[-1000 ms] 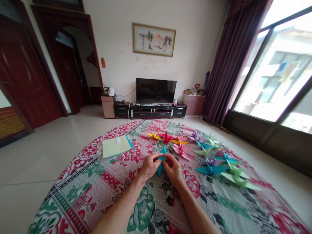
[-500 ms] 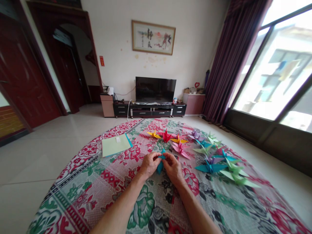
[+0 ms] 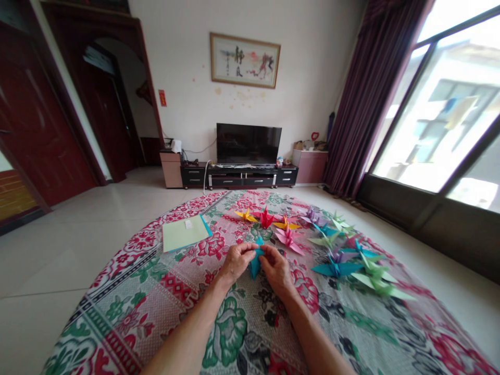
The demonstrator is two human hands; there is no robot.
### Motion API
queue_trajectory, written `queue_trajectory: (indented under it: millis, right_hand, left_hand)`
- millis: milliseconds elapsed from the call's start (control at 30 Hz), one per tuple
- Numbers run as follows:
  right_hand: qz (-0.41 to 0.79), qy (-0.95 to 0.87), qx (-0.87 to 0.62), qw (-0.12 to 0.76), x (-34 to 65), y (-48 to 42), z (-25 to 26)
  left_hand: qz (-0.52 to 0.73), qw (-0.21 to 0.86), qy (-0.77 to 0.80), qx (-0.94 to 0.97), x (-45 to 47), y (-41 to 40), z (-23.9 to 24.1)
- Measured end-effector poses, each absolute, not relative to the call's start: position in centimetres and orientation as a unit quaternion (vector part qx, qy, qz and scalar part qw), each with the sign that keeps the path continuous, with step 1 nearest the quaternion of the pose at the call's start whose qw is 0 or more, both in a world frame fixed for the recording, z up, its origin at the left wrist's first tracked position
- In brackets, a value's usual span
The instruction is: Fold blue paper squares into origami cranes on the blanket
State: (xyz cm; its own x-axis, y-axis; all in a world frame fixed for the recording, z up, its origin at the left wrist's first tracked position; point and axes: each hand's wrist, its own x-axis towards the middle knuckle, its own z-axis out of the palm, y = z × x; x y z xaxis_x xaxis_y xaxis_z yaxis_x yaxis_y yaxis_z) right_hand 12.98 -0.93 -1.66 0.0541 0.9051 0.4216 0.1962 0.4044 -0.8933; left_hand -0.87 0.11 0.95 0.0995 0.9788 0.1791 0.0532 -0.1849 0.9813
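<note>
A piece of folded blue origami paper [image 3: 254,265], long and pointed at both ends, is between my two hands over the middle of the table. My left hand [image 3: 237,261] pinches its left side with thumb and index finger. From the right, my right hand [image 3: 275,264] pinches it the same way. Fingers cover part of the paper, so its exact folds are hard to see. Just beyond my right hand lies a pink paper crane [image 3: 288,238]. A blue paper crane [image 3: 336,267] rests farther right.
A stack of green and blue paper sheets [image 3: 186,233] lies at left, with a small white piece [image 3: 188,224] on top. Several paper cranes stand at right and back, among them a red crane [image 3: 266,218] and a green crane [image 3: 378,281]. A patterned cloth [image 3: 164,317] covers the round table.
My left fingers have shifted slightly and stretched a little more along the blue paper, whose upper part shows more. Both hands keep their pinch in nearly the same place.
</note>
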Motion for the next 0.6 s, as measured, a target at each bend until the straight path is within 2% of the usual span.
queue_trajectory:
  millis: [167,600]
  right_hand:
    - [0.317,-0.616,-0.448,0.565,13.0,-1.1,-1.5]
    - [0.331,-0.605,-0.451,0.566,13.0,-1.3,-1.0]
  left_hand:
    - [0.502,0.512,0.431,0.547,-1.0,0.1,1.3]
    - [0.464,0.539,0.389,0.585,-1.9,0.7,0.6]
